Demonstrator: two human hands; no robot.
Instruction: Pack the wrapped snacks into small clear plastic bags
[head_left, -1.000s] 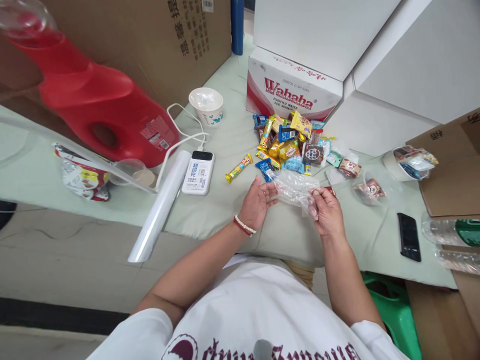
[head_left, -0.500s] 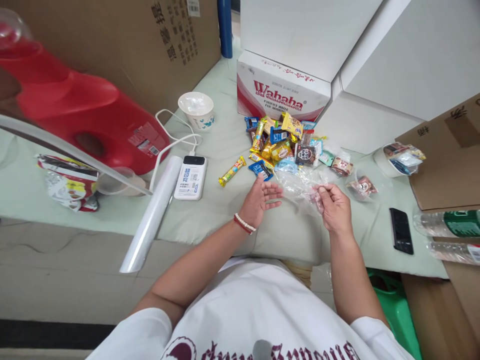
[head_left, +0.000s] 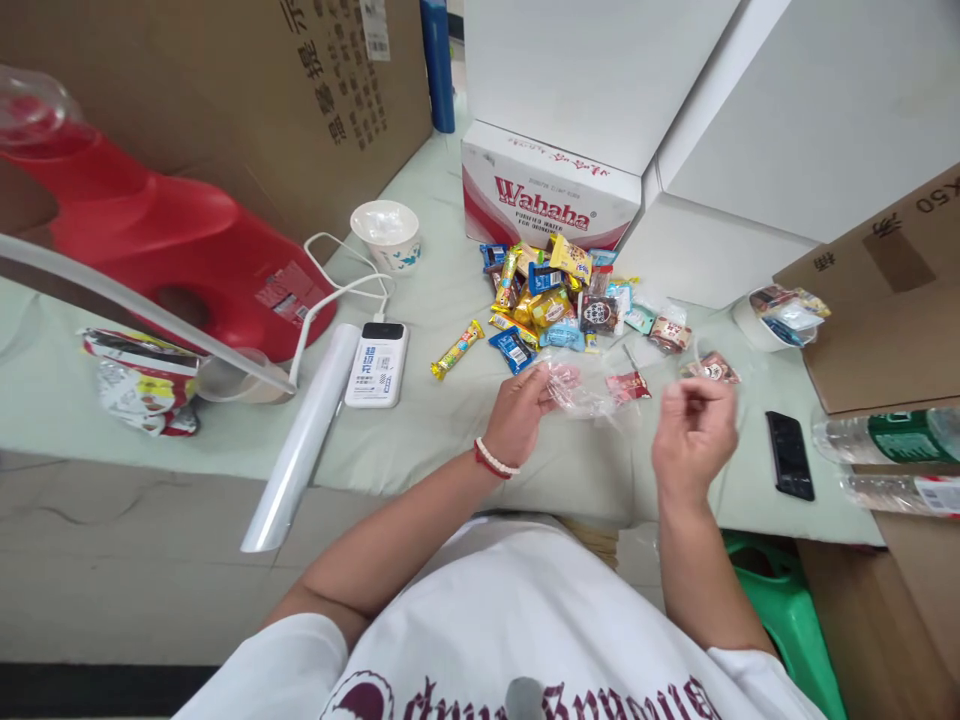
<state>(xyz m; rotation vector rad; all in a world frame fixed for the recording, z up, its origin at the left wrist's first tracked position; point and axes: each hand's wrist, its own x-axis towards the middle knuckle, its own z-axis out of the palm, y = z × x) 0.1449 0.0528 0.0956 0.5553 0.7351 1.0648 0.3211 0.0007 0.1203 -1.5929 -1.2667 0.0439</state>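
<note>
My left hand (head_left: 523,408) is closed, pinching a crumpled clear plastic bag (head_left: 581,393) just above the pale green table (head_left: 420,440). A small red snack packet (head_left: 627,385) lies beside the bag, between my hands. My right hand (head_left: 694,435) hovers to the right with its fingers curled; whether it grips a thin edge of clear plastic I cannot tell. A small packed snack bag (head_left: 709,369) lies just beyond it. A pile of wrapped snacks (head_left: 551,295) sits behind both hands.
A Wahaha box (head_left: 551,195) and white boxes stand behind the pile. To the left are a lone candy bar (head_left: 456,350), a power bank (head_left: 377,362), a film roll (head_left: 296,445), a paper cup (head_left: 388,232) and a red jug (head_left: 165,240). A black phone (head_left: 789,455) and water bottles (head_left: 885,435) lie right.
My right hand has let go of the bag's right end and drawn away to the right. My left hand has closed on the bag, which is now bunched beside it.
</note>
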